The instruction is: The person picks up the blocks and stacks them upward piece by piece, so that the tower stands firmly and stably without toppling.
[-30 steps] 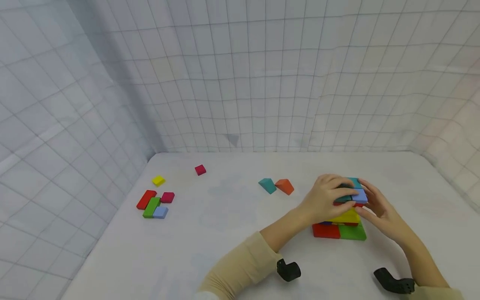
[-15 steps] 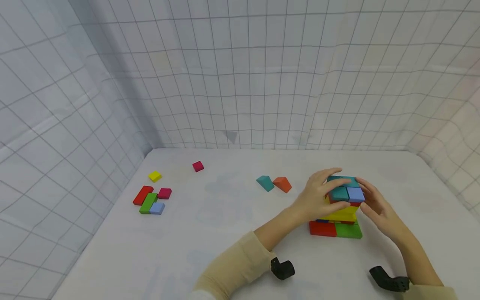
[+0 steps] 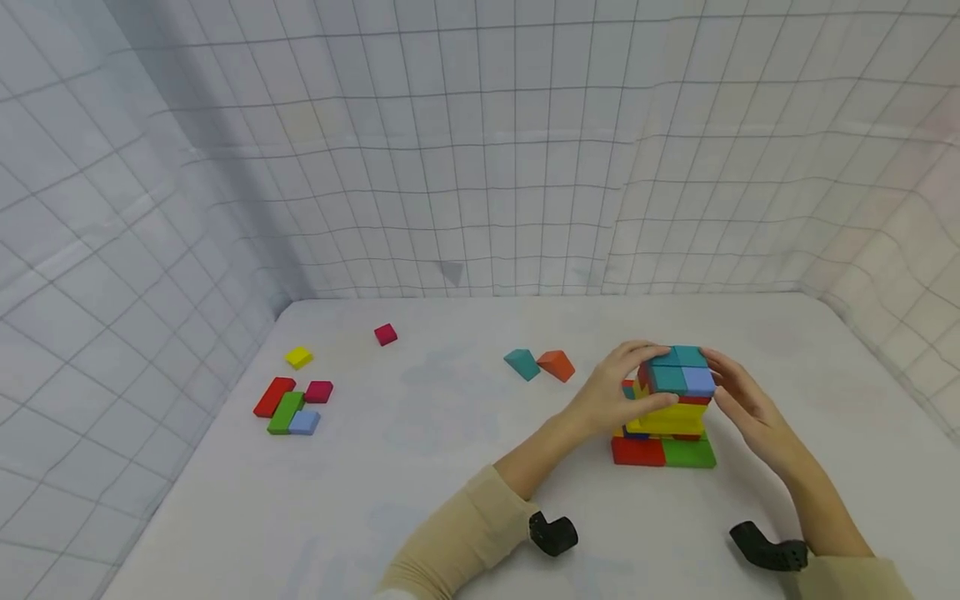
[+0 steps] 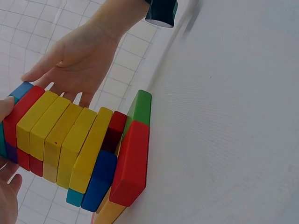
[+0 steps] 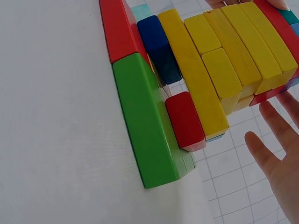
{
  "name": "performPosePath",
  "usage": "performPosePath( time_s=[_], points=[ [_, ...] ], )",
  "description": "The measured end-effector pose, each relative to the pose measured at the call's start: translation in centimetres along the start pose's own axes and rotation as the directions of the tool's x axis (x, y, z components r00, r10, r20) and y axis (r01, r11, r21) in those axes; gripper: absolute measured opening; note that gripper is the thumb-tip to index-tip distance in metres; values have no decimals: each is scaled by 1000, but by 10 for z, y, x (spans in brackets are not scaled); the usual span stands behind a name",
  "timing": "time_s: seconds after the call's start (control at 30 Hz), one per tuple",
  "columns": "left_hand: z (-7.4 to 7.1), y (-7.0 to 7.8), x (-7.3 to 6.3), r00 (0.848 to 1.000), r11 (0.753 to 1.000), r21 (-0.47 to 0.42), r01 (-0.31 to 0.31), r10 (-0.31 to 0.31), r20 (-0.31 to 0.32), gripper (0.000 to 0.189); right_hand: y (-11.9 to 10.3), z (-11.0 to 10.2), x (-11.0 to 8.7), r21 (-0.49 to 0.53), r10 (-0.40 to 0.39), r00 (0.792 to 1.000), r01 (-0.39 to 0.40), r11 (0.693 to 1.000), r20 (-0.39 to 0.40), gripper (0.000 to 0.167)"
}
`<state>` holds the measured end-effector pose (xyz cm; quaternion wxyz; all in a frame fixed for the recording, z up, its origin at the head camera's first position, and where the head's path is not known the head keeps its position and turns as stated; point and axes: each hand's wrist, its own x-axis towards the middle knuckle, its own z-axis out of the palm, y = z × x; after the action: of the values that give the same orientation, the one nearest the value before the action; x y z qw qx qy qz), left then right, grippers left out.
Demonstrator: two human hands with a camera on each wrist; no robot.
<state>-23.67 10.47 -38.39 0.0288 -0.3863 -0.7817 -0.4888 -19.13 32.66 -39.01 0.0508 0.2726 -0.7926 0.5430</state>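
A tower of toy building blocks stands at the right of the table in the head view, on a red block (image 3: 637,452) and a green block (image 3: 690,453). Several yellow blocks (image 4: 65,140) make its middle, above a dark blue block (image 4: 100,177) and a small red block (image 5: 184,119). Teal blocks (image 3: 667,381) and a light blue block (image 3: 699,382) form the top. My left hand (image 3: 615,387) spans the top's left side, thumb at the front and fingers at the back. My right hand (image 3: 753,408) touches the top's right side with loosely extended fingers.
A teal wedge (image 3: 522,364) and an orange wedge (image 3: 557,365) lie left of the tower. At the far left are a red block (image 3: 274,397), green block (image 3: 287,413), light blue block (image 3: 305,422), yellow block (image 3: 298,357) and crimson blocks (image 3: 318,392).
My left fingers have drawn back off the tower's top to its left edge, uncovering the teal blocks. My right hand has stayed at the right side.
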Motion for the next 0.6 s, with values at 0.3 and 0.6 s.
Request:
performPosePath(
  time_s=[0.3, 0.6],
  points=[
    [-18, 0, -11, 998, 998, 15, 60, -60, 18, 72, 6, 2, 2, 65, -29, 1000, 29, 997, 1, 58],
    [-110, -45, -70, 971, 984, 130, 122, -92, -219, 63, 4, 2, 2, 31, -4, 1000, 4, 1000, -21, 59]
  ],
)
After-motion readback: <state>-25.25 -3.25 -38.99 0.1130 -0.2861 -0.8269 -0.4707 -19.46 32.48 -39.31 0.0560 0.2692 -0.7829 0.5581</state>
